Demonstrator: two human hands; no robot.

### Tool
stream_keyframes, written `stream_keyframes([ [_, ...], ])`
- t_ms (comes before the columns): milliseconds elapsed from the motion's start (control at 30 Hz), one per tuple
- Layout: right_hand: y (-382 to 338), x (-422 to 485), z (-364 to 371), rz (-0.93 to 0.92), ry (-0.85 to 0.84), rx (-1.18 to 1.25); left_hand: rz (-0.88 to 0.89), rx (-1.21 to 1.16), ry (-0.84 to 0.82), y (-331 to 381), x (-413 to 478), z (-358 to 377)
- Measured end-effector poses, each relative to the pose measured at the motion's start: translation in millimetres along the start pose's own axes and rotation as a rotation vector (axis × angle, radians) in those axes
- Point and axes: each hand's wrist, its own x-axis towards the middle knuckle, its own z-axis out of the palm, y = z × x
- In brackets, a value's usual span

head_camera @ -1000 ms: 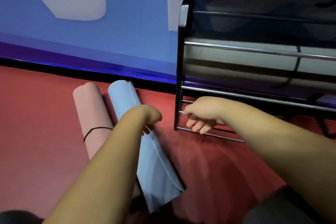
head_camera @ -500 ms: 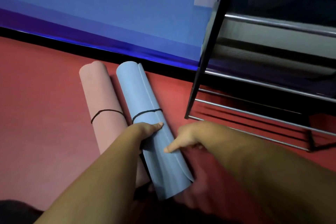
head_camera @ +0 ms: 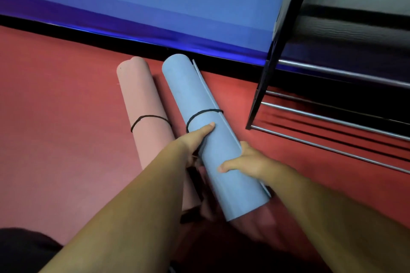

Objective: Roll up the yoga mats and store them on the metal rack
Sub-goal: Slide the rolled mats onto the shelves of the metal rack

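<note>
Pair: blue mat (head_camera: 195,95), pink mat (head_camera: 142,99)

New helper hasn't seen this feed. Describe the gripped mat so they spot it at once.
Find the black-framed metal rack with chrome bars at right. On the red floor left of its foot lie two rolled, black-banded mats. The light blue rolled yoga mat is the one nearer the rack, gripped by the left hand and right hand; the pink rolled yoga mat beside it is not.

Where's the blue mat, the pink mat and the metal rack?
blue mat (head_camera: 190,95), head view, far half of the roll.
pink mat (head_camera: 142,95), head view, far half of the roll.
metal rack (head_camera: 264,82), head view, its black corner post.
</note>
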Motion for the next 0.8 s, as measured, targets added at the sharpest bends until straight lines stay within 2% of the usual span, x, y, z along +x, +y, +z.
stream_keyframes([
  [100,-4.6,-13.9,-29.3,-0.095,-0.16,0.21,0.089,-0.103,-0.068,-7.0,-8.9,0.8],
  [200,-4.9,-22.1,-58.2,-0.085,-0.305,0.275,0.134,-0.193,-0.151,-10.6,-18.5,-0.6],
  [267,-6.5,-23.2,-67.1,-0.096,-0.389,0.24,0.147,-0.231,-0.231,-17.1,-25.0,0.0],
  [333,-13.9,-20.3,-72.1,-0.122,-0.405,0.14,0.183,-0.301,-0.284,-26.2,-31.6,0.2],
  [433,-41.7,-20.3,-70.3,-0.193,-0.361,0.019,0.289,-0.446,-0.247,-29.9,-39.4,-6.7],
  [500,-63.9,-22.9,-65.7,-0.268,-0.281,-0.027,0.361,-0.537,-0.211,-19.8,-45.8,-15.0],
  [567,-84.1,-25.5,-60.4,-0.371,-0.127,-0.099,0.417,-0.626,-0.177,-4.2,-52.4,-23.4],
  [733,-92.4,-5.8,-49.4,-0.658,0.571,-0.372,0.511,-0.842,-0.089,42.4,-52.7,-36.7],
  [800,-82.9,-0.3,-51.8,-0.77,0.701,-0.312,0.571,-0.904,-0.08,59.9,-50.6,-41.2],
])
